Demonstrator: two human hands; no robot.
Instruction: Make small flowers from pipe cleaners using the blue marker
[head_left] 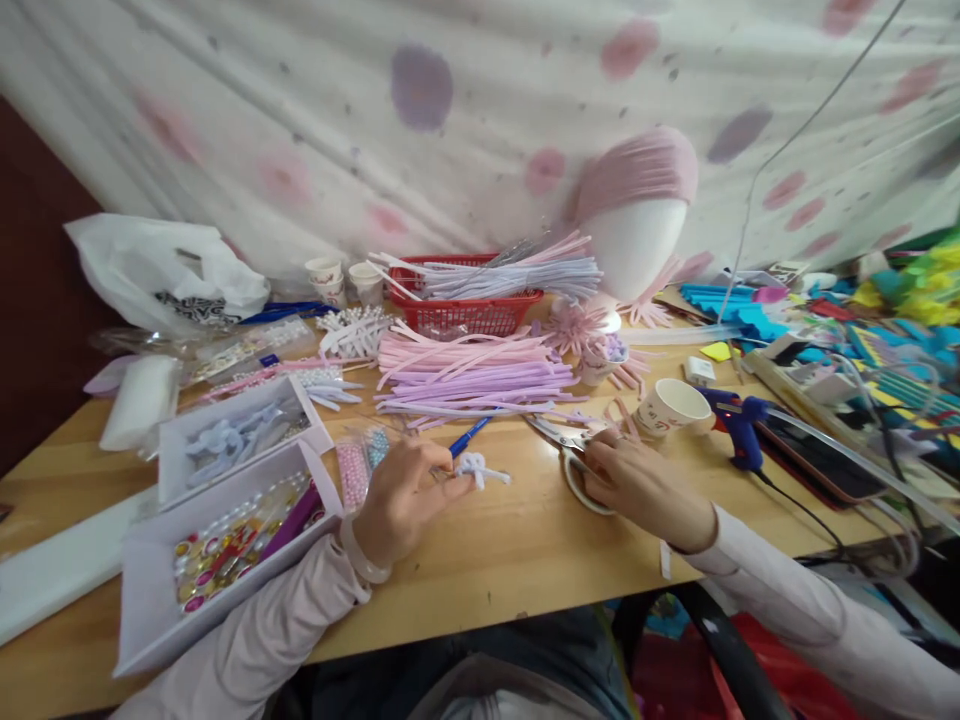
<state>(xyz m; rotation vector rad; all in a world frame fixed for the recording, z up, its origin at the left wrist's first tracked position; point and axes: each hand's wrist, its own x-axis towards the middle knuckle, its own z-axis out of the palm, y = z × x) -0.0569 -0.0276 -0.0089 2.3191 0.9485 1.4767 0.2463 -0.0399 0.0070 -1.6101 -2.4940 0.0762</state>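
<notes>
Between the fingertips of my left hand (403, 492) is a small pale pipe-cleaner piece (474, 468), looped into a knot-like shape with a short end pointing right. My right hand (637, 480) is closed on a pair of scissors (586, 487) lying on the table, blades toward the back left. My fingers cover part of their handles. A blue pen (472, 434) lies just behind the pale piece. Farther back are bundles of pink pipe cleaners (465, 358) and purple pipe cleaners (476, 386).
Left stand white boxes (142, 620) of beads and trims. Behind are a red basket (457, 318) and a mannequin head (645, 235). A paper cup (673, 408), a blue glue gun (742, 428) and a phone (821, 458) lie right. The table (480, 560) has a near edge.
</notes>
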